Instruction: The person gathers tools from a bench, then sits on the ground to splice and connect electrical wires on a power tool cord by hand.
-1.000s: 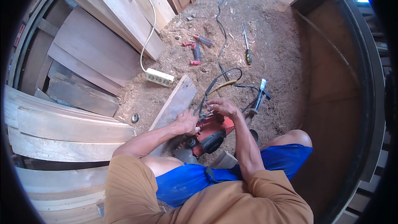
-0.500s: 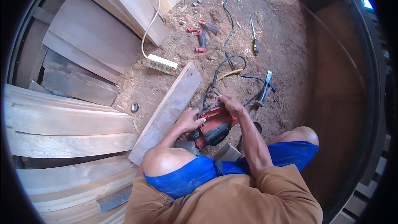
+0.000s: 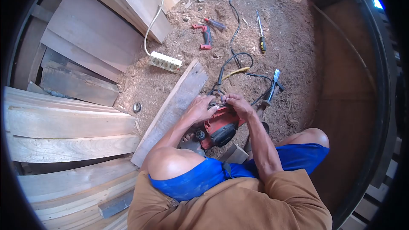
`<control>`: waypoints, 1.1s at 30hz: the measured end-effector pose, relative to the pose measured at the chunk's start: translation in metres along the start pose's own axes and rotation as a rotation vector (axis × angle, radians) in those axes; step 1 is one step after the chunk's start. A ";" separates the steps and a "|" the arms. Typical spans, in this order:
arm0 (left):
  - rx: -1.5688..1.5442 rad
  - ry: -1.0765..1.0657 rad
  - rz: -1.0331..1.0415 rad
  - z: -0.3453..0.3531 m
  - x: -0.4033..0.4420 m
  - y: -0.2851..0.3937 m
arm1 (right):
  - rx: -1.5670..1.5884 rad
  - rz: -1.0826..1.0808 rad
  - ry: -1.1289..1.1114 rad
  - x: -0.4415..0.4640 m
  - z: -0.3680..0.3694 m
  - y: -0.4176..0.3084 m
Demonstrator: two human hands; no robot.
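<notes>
We keep the tool (image 3: 218, 121) low and close to us, between our legs on the near side of the floor (image 3: 294, 81). Its red casing faces up, with the black cover on the right and the knob (image 3: 200, 135) on the left.

Our left hand (image 3: 198, 109) lies at the far left edge of the casing, fingers curled. Our right hand (image 3: 238, 104) meets it from the right, thumb and fingertips drawn together where the cord (image 3: 220, 76) reaches the casing. Whether either grip encloses a part, we cannot tell; the detail between the fingertips is too small.

For good control, we should brace the casing with the left hand and make fine movements with the right fingertips only. Slack in the cord prevents pull on small parts; its supply end leaves the view, so isolation should be confirmed by hand. Any loose part is best kept clear of the wood chips.

Just beyond the hands, the yellow piece (image 3: 235, 73) lies beside the cord. The board (image 3: 170, 115) slants along the left. Farther out are the red handle (image 3: 206, 36) and the screwdriver (image 3: 262, 43), both within the far area; the socket strip (image 3: 165, 62) lies far left, and the ring (image 3: 136, 107) nearer on that side.
</notes>
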State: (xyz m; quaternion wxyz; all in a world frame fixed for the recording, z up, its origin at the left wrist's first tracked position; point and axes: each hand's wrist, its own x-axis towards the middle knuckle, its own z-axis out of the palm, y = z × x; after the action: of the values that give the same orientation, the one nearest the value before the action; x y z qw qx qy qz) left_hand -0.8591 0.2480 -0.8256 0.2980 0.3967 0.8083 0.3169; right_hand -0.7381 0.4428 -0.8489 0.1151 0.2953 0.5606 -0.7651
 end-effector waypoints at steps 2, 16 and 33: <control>-0.049 -0.065 0.047 0.006 0.006 -0.005 | 0.016 0.013 -0.007 0.001 0.000 0.002; -0.380 0.015 -0.055 0.038 -0.001 -0.015 | -0.045 0.008 0.199 0.018 -0.016 0.017; -0.387 0.091 0.120 0.045 0.001 -0.027 | -1.449 0.531 -0.544 -0.096 -0.022 0.110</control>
State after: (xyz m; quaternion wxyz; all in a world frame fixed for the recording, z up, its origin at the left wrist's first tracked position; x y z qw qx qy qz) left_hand -0.8393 0.2486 -0.8737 0.3125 0.3647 0.7200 0.5009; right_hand -0.5981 0.4107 -0.8842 0.5868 0.0747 0.7798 -0.2050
